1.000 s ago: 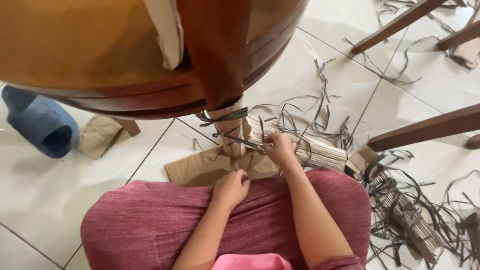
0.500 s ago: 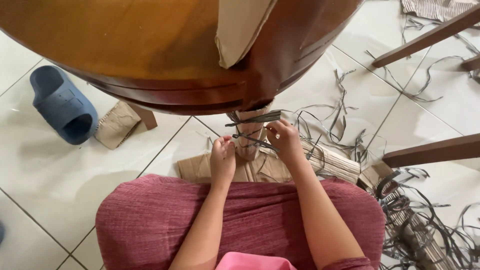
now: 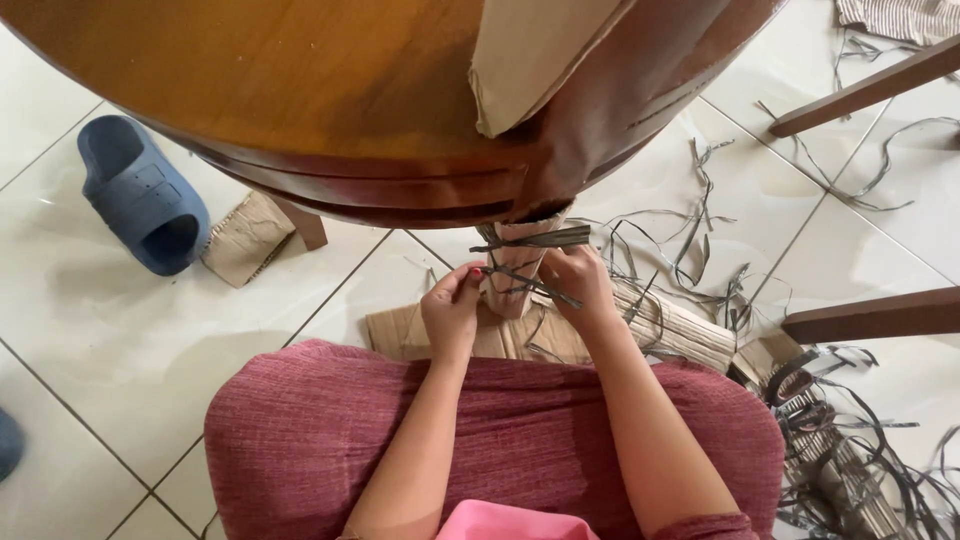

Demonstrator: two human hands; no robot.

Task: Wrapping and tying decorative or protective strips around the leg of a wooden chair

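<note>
A round brown wooden table (image 3: 300, 110) fills the top of the view. One of its legs (image 3: 515, 275) is wrapped in cardboard and tied with dark plastic straps (image 3: 530, 240). My left hand (image 3: 452, 310) pinches a strap end at the leg's left side. My right hand (image 3: 577, 280) grips the strap on the leg's right side. Both hands touch the wrapped leg. My lap is covered in red cloth (image 3: 500, 440).
A blue slipper (image 3: 140, 195) lies on the white tiles at left, beside another cardboard-wrapped leg (image 3: 250, 235). Flat cardboard (image 3: 680, 330) lies under the leg. Loose dark straps (image 3: 700, 220) litter the floor at right, near wooden chair legs (image 3: 870, 315).
The view has moved closer to the leg. My left hand rose from my lap to the strap at the leg; my right hand stays on the strap.
</note>
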